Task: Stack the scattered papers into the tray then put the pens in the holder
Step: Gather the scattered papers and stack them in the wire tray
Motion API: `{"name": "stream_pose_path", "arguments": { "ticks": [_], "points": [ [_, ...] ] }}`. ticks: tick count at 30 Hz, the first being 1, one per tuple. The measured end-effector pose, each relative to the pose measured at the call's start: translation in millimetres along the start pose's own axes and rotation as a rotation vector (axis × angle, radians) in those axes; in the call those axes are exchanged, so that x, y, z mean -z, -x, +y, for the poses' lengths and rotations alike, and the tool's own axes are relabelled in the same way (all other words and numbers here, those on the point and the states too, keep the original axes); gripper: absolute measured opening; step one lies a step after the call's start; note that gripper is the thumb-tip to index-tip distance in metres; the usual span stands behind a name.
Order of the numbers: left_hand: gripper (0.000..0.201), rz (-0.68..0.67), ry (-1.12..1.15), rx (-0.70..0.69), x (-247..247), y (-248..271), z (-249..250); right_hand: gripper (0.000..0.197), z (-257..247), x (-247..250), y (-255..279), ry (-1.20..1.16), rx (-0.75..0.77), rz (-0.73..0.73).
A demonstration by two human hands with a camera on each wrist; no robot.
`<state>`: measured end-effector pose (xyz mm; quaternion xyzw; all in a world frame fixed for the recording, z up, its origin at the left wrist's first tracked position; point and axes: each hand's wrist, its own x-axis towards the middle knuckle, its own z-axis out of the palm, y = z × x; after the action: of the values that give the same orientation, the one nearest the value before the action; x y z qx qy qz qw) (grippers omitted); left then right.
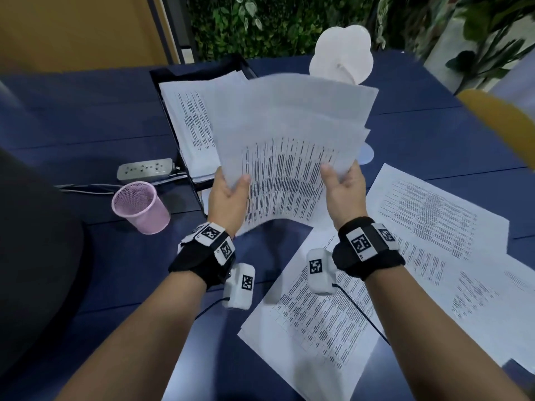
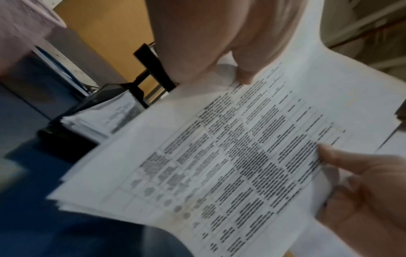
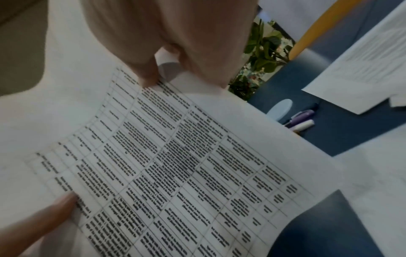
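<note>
Both hands hold a sheaf of printed papers [image 1: 289, 146] in the air, just right of the black tray [image 1: 162, 73]. My left hand [image 1: 233, 185] pinches its lower left edge, thumb on top. At the lower right edge my right hand [image 1: 337, 176] pinches it the same way. The tray holds a pile of sheets [image 1: 188, 117]. More loose papers [image 1: 428, 227] lie on the blue table at right and below my hands [image 1: 312, 308]. A pink mesh holder [image 1: 139, 206] stands empty-looking left of my left wrist. Pens [image 3: 301, 121] lie on the table beyond the held sheaf.
A grey power strip [image 1: 144, 168] with its cable lies behind the holder. A white cloud-shaped object [image 1: 341, 53] stands at the back, with a pale blue disc [image 1: 366, 153] near it. A dark chair [image 1: 34, 241] is at left and a yellow edge [image 1: 498, 123] at right.
</note>
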<state>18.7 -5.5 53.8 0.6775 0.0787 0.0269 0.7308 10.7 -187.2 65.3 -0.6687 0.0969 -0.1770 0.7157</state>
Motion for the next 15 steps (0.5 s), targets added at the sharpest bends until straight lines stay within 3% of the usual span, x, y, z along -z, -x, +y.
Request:
{"name": "stream_pose_path", "arguments": {
  "ticks": [2,5,8,10,15],
  "points": [
    [0.055,0.016,-0.030,-0.049,-1,1,9,0.038,-5,-2,0,-0.003,0.046,0.008],
    [0.041,0.087,-0.042,-0.080,5,-6,11,0.036,-3,-2,0,0.021,0.020,-0.004],
    [0.042,0.054,-0.018,-0.035,13,-7,12,0.034,10,1,-1,0.090,-0.060,-0.022],
    [0.028,0.036,0.008,-0.030,14,-8,10,0.036,18,4,-1,0.140,-0.080,-0.051],
    [0.025,0.048,-0.003,-0.053,12,-3,19,0.031,24,7,0,0.180,-0.105,-0.092]
  ]
}}
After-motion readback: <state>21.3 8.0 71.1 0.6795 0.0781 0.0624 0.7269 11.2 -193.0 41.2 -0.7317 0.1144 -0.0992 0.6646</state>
